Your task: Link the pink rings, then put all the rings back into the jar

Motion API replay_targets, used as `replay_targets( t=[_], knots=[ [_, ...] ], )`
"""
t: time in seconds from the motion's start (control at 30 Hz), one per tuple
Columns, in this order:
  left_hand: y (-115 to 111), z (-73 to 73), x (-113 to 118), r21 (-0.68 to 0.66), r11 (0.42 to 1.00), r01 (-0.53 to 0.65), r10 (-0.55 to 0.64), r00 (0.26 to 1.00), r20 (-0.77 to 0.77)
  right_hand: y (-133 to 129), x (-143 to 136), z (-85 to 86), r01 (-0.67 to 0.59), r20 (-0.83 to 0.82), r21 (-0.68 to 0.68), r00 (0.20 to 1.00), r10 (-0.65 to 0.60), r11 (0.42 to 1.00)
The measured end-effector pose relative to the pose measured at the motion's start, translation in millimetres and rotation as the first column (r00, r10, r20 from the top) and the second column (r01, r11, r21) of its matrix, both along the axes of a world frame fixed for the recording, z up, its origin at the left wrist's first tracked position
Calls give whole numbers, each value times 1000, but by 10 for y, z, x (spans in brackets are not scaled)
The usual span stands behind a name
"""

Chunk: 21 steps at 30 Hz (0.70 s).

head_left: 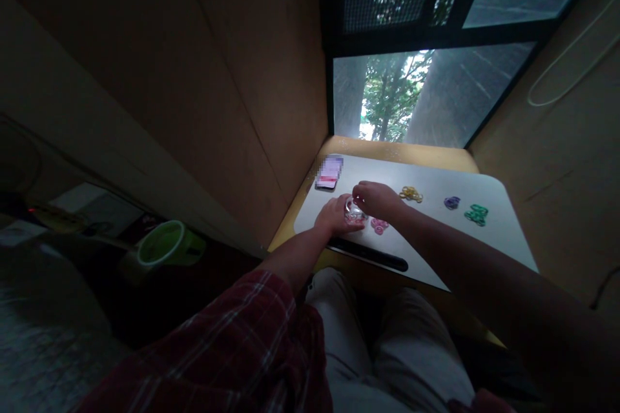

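My left hand (336,216) is wrapped round a small clear container (355,211) on the white board (436,251). Some pink shows through the container's lower part. Over its top right edge, my right hand (372,198) has its fingers pinched together; whatever they hold, if anything, is too small to make out. Just right of the container lies a little pile of pink rings (379,226). Farther right are piles of yellow rings (411,193), purple rings (452,202) and green rings (476,214).
A phone (329,172) lies at the board's far left corner. A long black bar (371,253) runs along the near edge. Walls stand on both sides, and a window (397,97) is behind. A green bucket (162,244) sits low at left.
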State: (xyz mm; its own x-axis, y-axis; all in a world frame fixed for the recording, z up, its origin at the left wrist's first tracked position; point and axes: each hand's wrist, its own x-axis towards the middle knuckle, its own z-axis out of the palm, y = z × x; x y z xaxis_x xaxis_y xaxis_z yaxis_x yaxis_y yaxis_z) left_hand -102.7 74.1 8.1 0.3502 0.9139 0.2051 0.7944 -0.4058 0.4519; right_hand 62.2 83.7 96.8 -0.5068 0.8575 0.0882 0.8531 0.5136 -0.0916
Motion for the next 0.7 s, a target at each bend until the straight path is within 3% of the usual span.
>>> replay_targets(
  t=[0.3, 0.5, 0.7],
  knots=[
    [24, -70, -13, 31, 999, 12, -13, 999, 32, -30, 10, 44, 55, -111, 91, 993, -45, 994],
    [2, -16, -1, -9, 1000, -10, 11, 1000, 23, -41, -4, -21, 51, -141, 69, 989, -41, 996],
    [8, -45, -7, 21, 999, 24, -25, 999, 36, -134, 159, -194, 127, -398, 74, 913, -88, 989]
  ],
)
